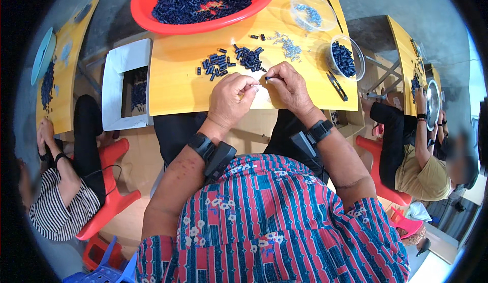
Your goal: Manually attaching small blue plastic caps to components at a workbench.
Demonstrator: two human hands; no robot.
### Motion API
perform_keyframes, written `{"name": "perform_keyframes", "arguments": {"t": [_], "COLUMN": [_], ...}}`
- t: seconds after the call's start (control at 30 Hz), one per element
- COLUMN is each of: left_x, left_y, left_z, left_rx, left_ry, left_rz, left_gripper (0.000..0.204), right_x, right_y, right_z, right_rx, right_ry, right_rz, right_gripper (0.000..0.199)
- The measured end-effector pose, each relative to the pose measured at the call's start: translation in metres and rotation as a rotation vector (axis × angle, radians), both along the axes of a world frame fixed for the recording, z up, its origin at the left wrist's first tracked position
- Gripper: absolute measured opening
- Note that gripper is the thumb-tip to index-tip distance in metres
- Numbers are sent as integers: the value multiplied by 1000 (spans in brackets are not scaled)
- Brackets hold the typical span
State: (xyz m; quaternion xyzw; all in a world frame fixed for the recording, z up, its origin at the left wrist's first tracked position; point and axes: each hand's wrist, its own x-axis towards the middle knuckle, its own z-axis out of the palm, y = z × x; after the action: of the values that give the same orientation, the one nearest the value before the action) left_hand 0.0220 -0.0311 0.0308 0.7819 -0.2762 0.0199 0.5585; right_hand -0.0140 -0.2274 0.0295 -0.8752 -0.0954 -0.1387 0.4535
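Just above the near edge of the yellow table, both hands are close together with fingertips pinched. My right hand (290, 87) grips a small dark blue tube-like piece (268, 78) between thumb and forefinger. My left hand (233, 96) is closed in a pinch beside it; something tiny and pale shows at the fingertips, too small to name. Beyond my hands lie two loose heaps of short dark blue tube-like pieces, a left heap (215, 65) and a right heap (249, 58). Small silvery parts (291, 50) are scattered to the right of them.
A red basin (141, 9) full of dark pieces stands at the back. To the right are a clear tub (343, 59) of dark pieces, black-handled snips (337, 87) and a clear container (310, 18) of silvery parts. An open white box (113, 92) stands left. Other people sit at side tables.
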Motion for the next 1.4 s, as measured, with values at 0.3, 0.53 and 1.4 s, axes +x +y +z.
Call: {"name": "perform_keyframes", "arguments": {"t": [0.3,0.53,1.4], "left_x": [1,1,3], "left_y": [0,0,-3], "left_z": [0,-5,-1], "left_rx": [71,32,64], "left_ry": [13,28,-48], "left_rz": [-27,21,11], "left_gripper": [12,11,12], "right_x": [-8,-13,-11], "right_y": [11,12,17], "right_z": [6,1,2], "right_rx": [191,537,448], "right_ry": [165,397,205], "right_rz": [26,30,-13], "right_gripper": [9,13,17]}}
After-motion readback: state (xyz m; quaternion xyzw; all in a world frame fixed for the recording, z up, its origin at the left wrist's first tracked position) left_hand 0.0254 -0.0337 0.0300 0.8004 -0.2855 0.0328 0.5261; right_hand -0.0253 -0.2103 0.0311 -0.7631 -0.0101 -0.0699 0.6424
